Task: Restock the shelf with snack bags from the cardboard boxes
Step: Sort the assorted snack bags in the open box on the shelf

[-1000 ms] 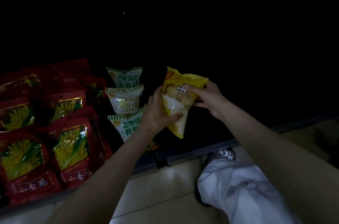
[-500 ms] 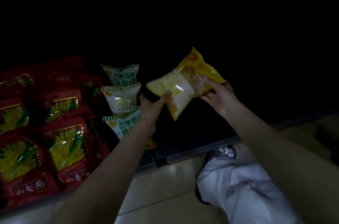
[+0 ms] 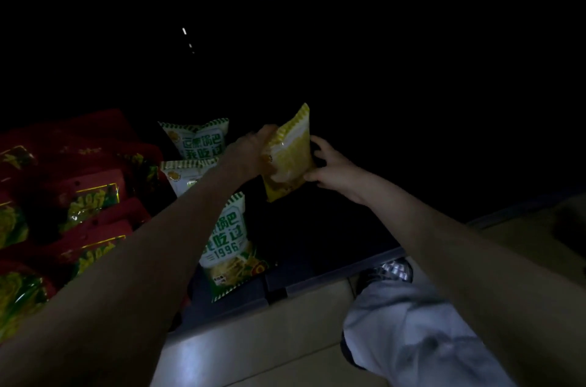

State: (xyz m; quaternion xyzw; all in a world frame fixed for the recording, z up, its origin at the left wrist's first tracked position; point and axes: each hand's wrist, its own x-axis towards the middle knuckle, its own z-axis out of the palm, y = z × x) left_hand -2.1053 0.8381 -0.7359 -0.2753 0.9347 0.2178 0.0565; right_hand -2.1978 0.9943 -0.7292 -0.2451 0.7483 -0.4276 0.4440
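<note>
Yellow bag (image 3: 290,158): upright and slightly tilted, raised above the dark shelf (image 3: 333,237), held between both my hands. My left hand (image 3: 249,153) clasps its left edge, fingers curled round the packet; my right hand (image 3: 333,167) takes its right edge, thumb at the lower corner and fingers bent behind the packet. Both grips are thus closed on the same bag.

Just left of it, partly behind my left forearm, three white-and-green bags (image 3: 226,240) lie in a column running from the shelf's depth to its front lip; the nearest one overhangs the lip and shows the print "1996". Farther left, red bags (image 3: 92,196) with yellow-green windows fill the shelf in overlapping rows.

The shelf's depth behind the yellow bag is too dark to read, save a few small glints (image 3: 184,31).

Below the shelf edge lies a pale tiled floor (image 3: 253,348). On it, at lower right, my leg in light trousers (image 3: 412,336) and a shoe (image 3: 394,271) are visible beneath my right forearm.
</note>
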